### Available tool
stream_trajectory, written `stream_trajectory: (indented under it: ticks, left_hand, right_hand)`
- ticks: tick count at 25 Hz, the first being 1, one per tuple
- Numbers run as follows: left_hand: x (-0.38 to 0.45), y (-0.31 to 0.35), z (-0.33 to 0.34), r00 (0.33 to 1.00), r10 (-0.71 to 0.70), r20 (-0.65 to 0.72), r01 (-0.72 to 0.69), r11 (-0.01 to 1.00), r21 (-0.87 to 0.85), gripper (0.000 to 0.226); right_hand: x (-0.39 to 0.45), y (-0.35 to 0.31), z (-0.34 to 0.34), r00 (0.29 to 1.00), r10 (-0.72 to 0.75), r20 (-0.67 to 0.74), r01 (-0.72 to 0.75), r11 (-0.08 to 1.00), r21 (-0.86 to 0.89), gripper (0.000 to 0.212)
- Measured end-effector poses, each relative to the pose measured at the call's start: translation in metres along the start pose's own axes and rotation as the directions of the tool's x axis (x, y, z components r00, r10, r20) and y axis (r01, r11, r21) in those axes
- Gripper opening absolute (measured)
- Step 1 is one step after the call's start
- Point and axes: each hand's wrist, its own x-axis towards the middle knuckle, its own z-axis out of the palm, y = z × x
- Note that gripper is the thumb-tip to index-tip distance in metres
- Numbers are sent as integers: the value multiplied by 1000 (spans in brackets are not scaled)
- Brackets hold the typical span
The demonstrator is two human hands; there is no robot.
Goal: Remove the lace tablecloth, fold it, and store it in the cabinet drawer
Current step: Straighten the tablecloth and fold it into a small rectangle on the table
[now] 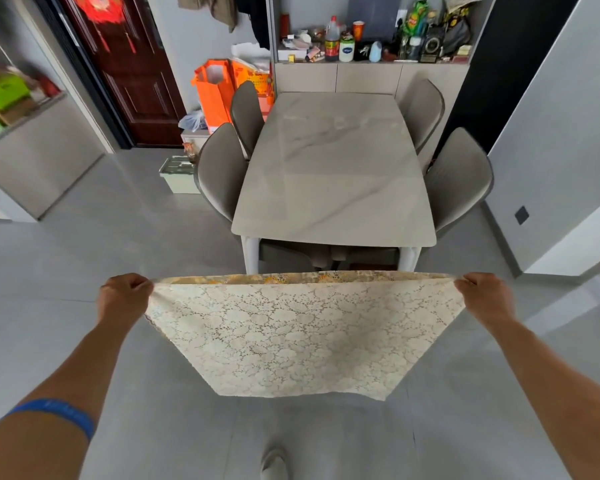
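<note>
The cream lace tablecloth [302, 337] hangs in the air in front of me, doubled over, with a gold-patterned layer showing along its top edge. My left hand [123, 296] pinches its upper left corner and my right hand [484, 294] pinches its upper right corner, arms stretched wide so the top edge is taut. The cloth's lower edge hangs free above the floor. Beyond it stands the bare marble dining table [333, 168]. The cabinet [368, 77] with flat drawer fronts sits against the far wall behind the table.
Grey chairs [220, 171] [459, 176] flank the table on both sides. Orange bags [213, 90] and a small white bin [181, 176] stand on the floor at the left. Bottles and clutter [340, 41] fill the cabinet top. Grey tiled floor [84, 258] surrounds me.
</note>
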Motion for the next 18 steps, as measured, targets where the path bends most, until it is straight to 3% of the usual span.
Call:
stream_trajectory:
  ticks: [2, 3, 6, 8, 11, 15, 18]
  left_hand:
    - [0, -3, -3, 999, 7, 38, -8, 1000, 27, 10]
    - [1, -4, -5, 992, 22, 124, -27, 999, 42, 9]
    - [-3, -6, -13, 864, 100, 493, -82, 995, -59, 5]
    - [-5, -10, -17, 901, 99, 423, -44, 989, -139, 3]
    - [-2, -18, -19, 977, 38, 208, 3, 982, -190, 6]
    - [-2, -19, -13, 974, 62, 220, -41, 994, -99, 9]
    - [-4, -18, -16, 935, 117, 335, -83, 990, -114, 16]
  right_hand:
    - [-2, 1, 0, 1000, 19, -8, -19, 1000, 20, 33]
    - [-2, 4, 1, 999, 18, 27, -19, 999, 42, 35]
    - [-4, 10, 0, 946, -50, 321, -7, 985, 174, 29]
    - [-2, 15, -2, 937, -33, 349, -82, 947, 310, 21]
    - [5, 22, -7, 986, 106, 130, -157, 856, 493, 34]
    - [10, 19, 1, 990, 124, 73, -143, 888, 436, 47]
    - [9, 11, -2, 977, 58, 207, -145, 889, 435, 34]
